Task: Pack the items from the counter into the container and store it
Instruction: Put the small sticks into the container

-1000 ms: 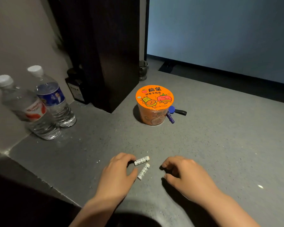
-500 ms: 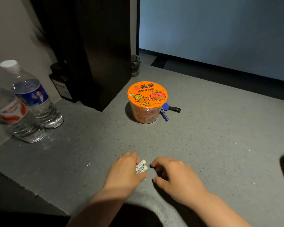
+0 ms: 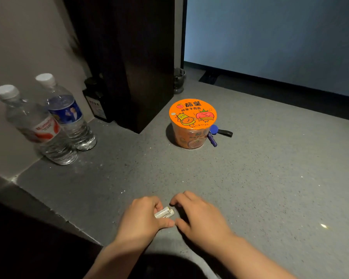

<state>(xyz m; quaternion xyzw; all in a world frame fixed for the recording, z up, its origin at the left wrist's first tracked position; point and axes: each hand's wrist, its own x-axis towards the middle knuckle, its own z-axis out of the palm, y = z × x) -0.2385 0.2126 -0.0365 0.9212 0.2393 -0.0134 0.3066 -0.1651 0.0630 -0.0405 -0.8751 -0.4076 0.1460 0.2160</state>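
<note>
Closely curled left fingers (image 3: 159,206) pinching batteries (image 3: 164,212)

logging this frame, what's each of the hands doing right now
Left hand: pinching the two small white cylindrical batteries, which lie side by side on the grey speckled counter.
Right hand: fingers curled beside the batteries, holding nothing visible.
</note>
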